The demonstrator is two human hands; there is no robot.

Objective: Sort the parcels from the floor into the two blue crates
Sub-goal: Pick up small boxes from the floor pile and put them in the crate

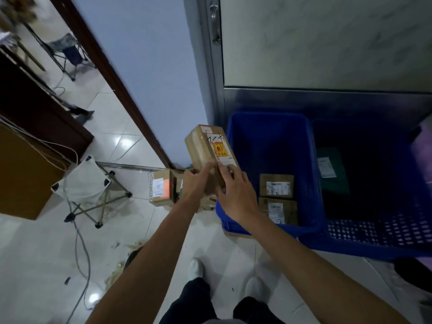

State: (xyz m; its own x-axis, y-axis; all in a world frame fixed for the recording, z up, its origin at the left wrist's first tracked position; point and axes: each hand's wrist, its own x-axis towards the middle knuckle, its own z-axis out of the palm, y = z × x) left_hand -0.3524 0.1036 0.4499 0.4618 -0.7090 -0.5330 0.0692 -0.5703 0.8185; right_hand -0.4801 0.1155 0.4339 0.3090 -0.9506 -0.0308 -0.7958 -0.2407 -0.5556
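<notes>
The left hand (196, 183) and right hand (236, 195) each hold the parcel (205, 146) in a grip at its near end. Its red-yellow sticker (220, 149), seemingly illegible, lies just beyond.

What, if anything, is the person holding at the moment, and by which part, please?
A cardboard parcel, held by its near end: the left hand grips the left side, the right hand the labelled top.
</notes>
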